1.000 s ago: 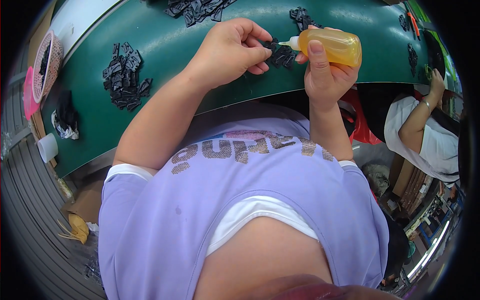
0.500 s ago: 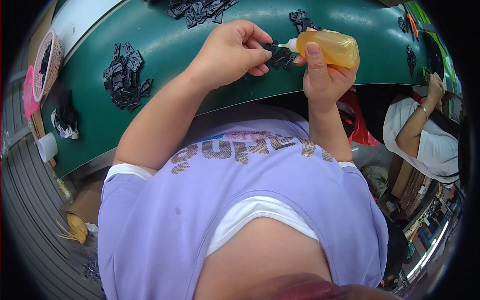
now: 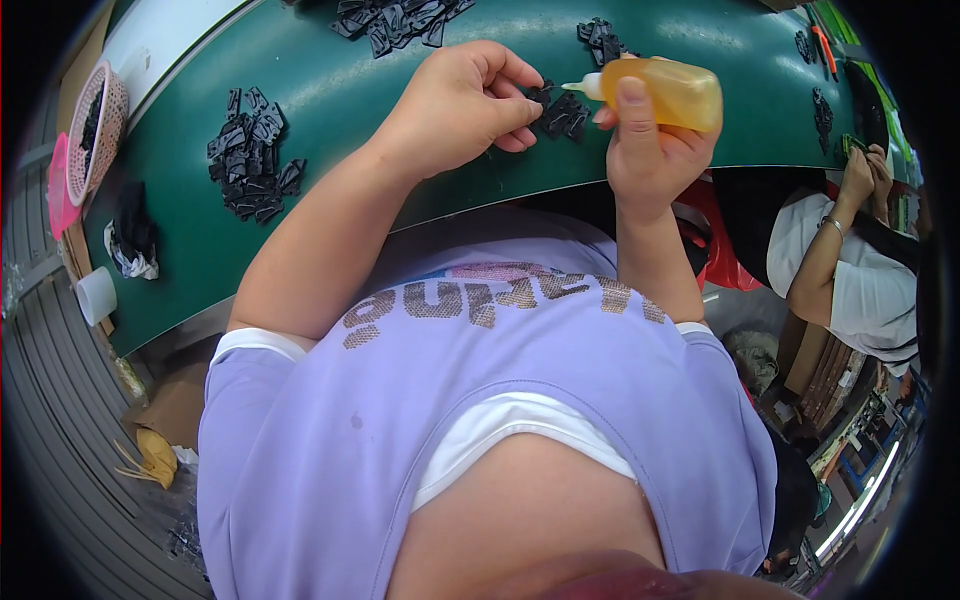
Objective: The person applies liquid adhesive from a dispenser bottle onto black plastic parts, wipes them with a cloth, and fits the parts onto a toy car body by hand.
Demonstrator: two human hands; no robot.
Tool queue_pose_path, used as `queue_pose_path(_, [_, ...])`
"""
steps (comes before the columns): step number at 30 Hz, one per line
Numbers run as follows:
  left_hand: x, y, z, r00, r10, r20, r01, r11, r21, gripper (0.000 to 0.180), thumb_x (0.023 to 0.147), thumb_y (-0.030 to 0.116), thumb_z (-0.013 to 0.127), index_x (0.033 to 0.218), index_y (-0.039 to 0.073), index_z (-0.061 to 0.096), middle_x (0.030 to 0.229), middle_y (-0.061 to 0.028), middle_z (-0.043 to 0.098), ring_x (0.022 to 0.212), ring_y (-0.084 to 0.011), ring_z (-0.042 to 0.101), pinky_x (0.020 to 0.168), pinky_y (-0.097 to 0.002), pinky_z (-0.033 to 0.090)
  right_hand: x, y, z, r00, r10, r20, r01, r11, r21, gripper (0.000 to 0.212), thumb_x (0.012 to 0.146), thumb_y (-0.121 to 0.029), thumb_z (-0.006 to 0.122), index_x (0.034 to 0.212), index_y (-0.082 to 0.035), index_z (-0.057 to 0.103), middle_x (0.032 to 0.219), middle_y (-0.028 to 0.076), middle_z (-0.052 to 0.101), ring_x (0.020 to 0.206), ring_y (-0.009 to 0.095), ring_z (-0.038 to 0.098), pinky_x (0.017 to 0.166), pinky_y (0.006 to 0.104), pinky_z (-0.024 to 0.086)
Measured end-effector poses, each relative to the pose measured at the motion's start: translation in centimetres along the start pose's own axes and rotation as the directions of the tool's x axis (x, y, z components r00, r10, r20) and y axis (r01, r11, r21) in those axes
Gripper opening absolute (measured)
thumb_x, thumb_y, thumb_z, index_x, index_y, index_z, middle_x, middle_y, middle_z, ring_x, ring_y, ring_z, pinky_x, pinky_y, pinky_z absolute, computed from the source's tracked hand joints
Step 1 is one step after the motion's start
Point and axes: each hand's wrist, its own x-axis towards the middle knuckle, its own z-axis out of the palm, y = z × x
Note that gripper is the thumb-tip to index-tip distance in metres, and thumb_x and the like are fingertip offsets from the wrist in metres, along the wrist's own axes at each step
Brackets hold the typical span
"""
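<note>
My left hand (image 3: 470,105) is closed, with thumb and fingertips pinching a small black plastic part (image 3: 541,94) mostly hidden by the fingers. In my right hand (image 3: 655,150) is a squeeze bottle (image 3: 685,92) of amber liquid, tilted on its side. Its thin pale nozzle (image 3: 575,87) points left, a short gap away from the pinched part. Just below that nozzle a small pile of black parts (image 3: 567,117) lies on the green table (image 3: 330,180).
Larger heaps of black parts lie at the left (image 3: 245,150) and far edge (image 3: 395,22), with another small pile (image 3: 603,42) behind the bottle. A pink basket (image 3: 98,130), dark cloth (image 3: 132,230) and white cup (image 3: 96,295) line the left end. Another person's hand (image 3: 868,175) works at the right.
My right hand has drawn the bottle slightly right, so its nozzle is farther from the black part. My left hand stays in place. The other person's arms have shifted a little.
</note>
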Motion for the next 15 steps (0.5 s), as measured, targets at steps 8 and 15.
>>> queue_pose_path(8, [0.1, 0.3, -0.1, 0.999, -0.033, -0.007, 0.033, 0.998, -0.047, 0.025, 0.083, 0.004, 0.064, 0.104, -0.006, 0.057, 0.080, -0.0087, 0.063, 0.069, -0.0147, 0.066, 0.062, -0.0232, 0.056, 0.0, -0.3, -0.6, 0.996, 0.062, 0.066, -0.076, 0.970, 0.231, 0.026, 0.083, -0.005, 0.066, 0.105, 0.000, 0.051, 0.088, 0.011, 0.061, 0.060, 0.012, 0.058, 0.048, 0.0206, 0.047])
queue_pose_path(15, [0.1, 0.4, -0.1, 0.999, -0.037, -0.005, 0.036, 0.998, -0.044, 0.026, 0.083, 0.005, 0.065, 0.105, -0.006, 0.056, 0.080, -0.0088, 0.063, 0.070, -0.0148, 0.066, 0.062, -0.0235, 0.056, -0.3, -0.5, -0.2, 0.992, 0.073, 0.101, -0.090, 0.981, 0.171, 0.032, 0.082, -0.002, 0.067, 0.108, 0.000, 0.049, 0.090, 0.010, 0.061, 0.064, 0.011, 0.058, 0.049, 0.0202, 0.048])
